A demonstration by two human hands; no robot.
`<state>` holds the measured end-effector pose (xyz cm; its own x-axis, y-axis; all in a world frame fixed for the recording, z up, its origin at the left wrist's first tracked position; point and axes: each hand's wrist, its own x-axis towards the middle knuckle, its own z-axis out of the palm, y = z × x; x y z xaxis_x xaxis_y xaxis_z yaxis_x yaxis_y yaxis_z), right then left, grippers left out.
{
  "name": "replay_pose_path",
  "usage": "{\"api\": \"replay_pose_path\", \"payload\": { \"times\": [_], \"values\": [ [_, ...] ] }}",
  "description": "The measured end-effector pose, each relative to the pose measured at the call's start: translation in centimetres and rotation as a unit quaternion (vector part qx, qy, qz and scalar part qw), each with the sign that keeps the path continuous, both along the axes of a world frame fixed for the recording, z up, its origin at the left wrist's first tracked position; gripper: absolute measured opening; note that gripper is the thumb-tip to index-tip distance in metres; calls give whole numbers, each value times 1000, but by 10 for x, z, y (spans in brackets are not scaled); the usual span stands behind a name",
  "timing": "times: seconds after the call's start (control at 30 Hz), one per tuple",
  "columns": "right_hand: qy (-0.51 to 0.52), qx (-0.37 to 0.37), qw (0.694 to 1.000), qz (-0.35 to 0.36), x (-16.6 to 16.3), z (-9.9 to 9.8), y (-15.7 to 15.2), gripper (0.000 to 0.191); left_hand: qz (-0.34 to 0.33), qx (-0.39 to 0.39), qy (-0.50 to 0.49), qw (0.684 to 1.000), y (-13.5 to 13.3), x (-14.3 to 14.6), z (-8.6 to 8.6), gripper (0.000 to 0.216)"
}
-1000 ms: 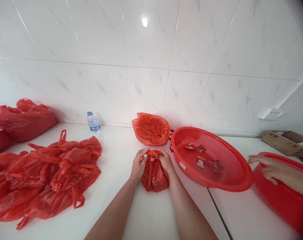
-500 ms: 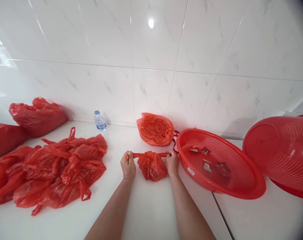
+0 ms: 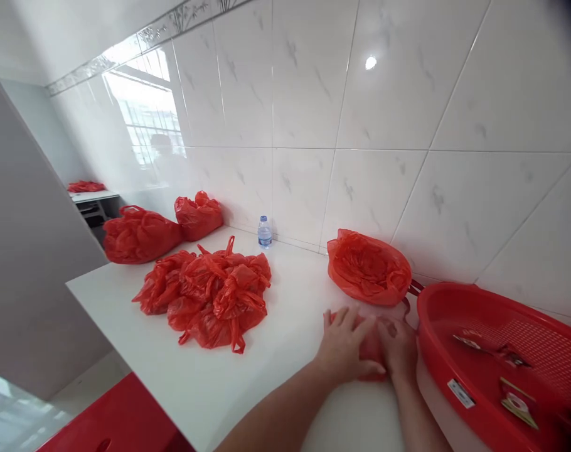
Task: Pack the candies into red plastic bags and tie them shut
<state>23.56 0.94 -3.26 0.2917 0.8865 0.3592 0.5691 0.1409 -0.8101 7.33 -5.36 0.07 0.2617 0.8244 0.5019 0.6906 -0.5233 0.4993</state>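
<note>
On the white table, a small red plastic bag (image 3: 372, 353) lies between my two hands, partly covered by them. My left hand (image 3: 342, 348) rests over the bag's left side with its fingers spread. At the right side of the bag is my right hand (image 3: 399, 349), bent at the fingers and smeared by motion; its grip on the bag is unclear. Just behind them stands an opened red plastic bag (image 3: 370, 267) holding crumpled red plastic. To the right, a red plastic basket (image 3: 443, 364) contains several small wrapped packets (image 3: 518, 402).
A heap of knotted red bags (image 3: 214, 295) lies left on the table (image 3: 210, 389). Two fuller red bags (image 3: 142, 235) sit beyond it. A small water bottle (image 3: 265, 232) stands by the tiled wall (image 3: 304, 188). Below the table's front edge is a red stool (image 3: 120, 420).
The view has swung left. My hands have let go of the stretched bag handles and come together over the small bag, the left one spreading its fingers.
</note>
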Motion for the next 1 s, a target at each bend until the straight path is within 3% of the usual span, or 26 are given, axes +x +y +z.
{"api": "replay_pose_path", "payload": {
  "times": [0.07,0.17,0.33,0.47,0.6,0.67,0.73,0.8,0.83,0.9,1.0],
  "values": [
    [7,-4,1000,-1,3,-2,0,37,-5,-36,-2,999,2,5,-7,60],
    [22,-13,1000,-8,4,-3,0,39,46,-42,-65,996,9,-2,-10,25],
    [21,-21,999,-26,-1,3,-4,35,150,17,-167,974,15,-44,8,28],
    [22,-43,998,-32,-4,9,-6,32,244,96,-253,931,19,-97,38,26],
    [23,-49,998,-22,-4,8,-5,31,321,176,-283,886,20,-166,86,31],
    [22,-45,999,-18,-5,6,-4,31,420,247,-222,845,18,-201,108,28],
    [18,-41,999,-16,-7,3,-3,31,498,277,-147,809,15,-233,116,30],
    [13,-37,999,-14,-8,2,-2,30,556,243,-80,791,15,-262,108,35],
    [10,-36,999,-13,-9,2,-2,30,568,180,-54,801,15,-274,100,38],
    [6,-34,999,-11,-11,3,-2,28,525,1,-3,851,17,-295,79,45],
    [4,-33,999,-11,-12,6,-4,26,517,-94,21,851,21,-311,58,50]
  ]
}}
